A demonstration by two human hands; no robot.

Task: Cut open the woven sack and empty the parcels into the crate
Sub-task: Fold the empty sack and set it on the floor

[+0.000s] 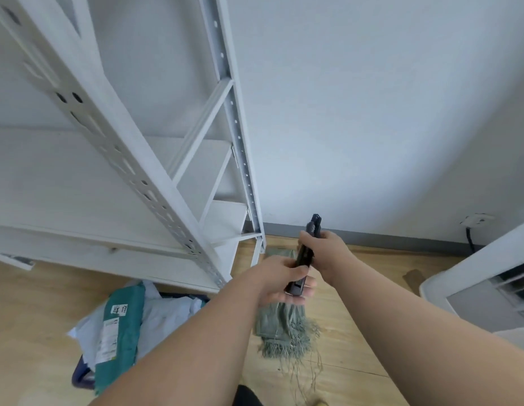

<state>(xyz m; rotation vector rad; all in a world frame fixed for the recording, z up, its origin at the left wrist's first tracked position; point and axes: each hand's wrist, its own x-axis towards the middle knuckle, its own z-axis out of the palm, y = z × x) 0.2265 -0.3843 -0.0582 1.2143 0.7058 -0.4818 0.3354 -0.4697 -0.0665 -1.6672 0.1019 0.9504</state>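
Over the wooden floor [357,332], left hand [277,278] and right hand [321,244] grip a black cutter [306,253].

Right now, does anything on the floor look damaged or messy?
Yes. The green woven sack lies flat, its near edge frayed into loose threads. Parcels are heaped over the dark crate's rim.

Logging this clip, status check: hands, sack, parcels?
Both hands, left hand and right hand, grip the black knife. Woven sack flat on floor, frayed end. Parcels heaped in crate. Nothing in the way.
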